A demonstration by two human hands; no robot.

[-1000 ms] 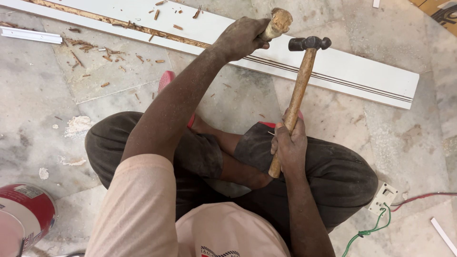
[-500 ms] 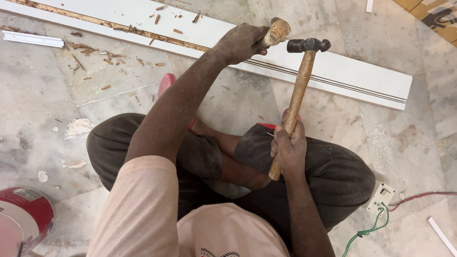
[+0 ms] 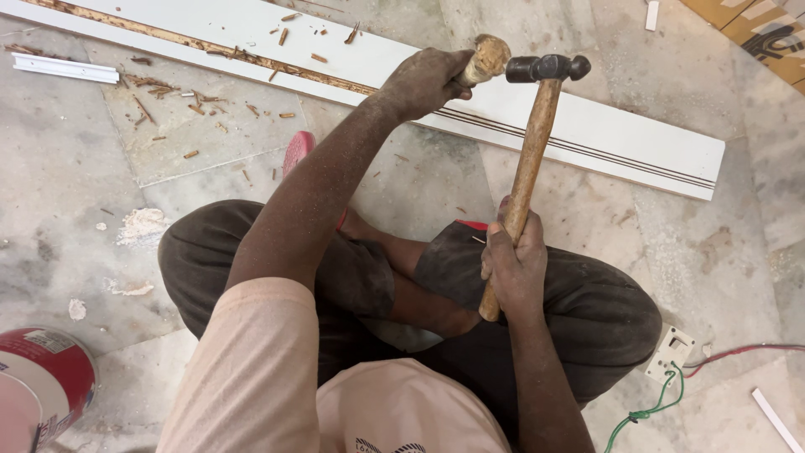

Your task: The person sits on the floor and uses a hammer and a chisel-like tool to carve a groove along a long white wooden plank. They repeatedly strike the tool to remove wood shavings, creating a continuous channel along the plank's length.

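My left hand [image 3: 423, 80] is closed around a chisel with a worn wooden handle [image 3: 486, 59], held against a long white board [image 3: 587, 138] that lies on the floor. My right hand [image 3: 511, 264] grips the lower end of a hammer's wooden shaft [image 3: 528, 168]. The hammer's black metal head [image 3: 545, 67] is right beside the chisel's butt end, touching or nearly touching it. The board has a chipped brown groove [image 3: 168, 38] along its left part and dark lines along the right. The chisel's blade is hidden by my hand.
I squat on a marble floor with wood chips [image 3: 201, 105] scattered at the left. A red can [image 3: 46, 382] stands at the lower left. A white socket plate [image 3: 671, 351] with red and green wires [image 3: 646, 411] lies at the lower right. A white strip [image 3: 63, 69] lies far left.
The hammer head stays by the chisel's end with only slight shifts. The view has drifted a little, and both hands keep their grips.
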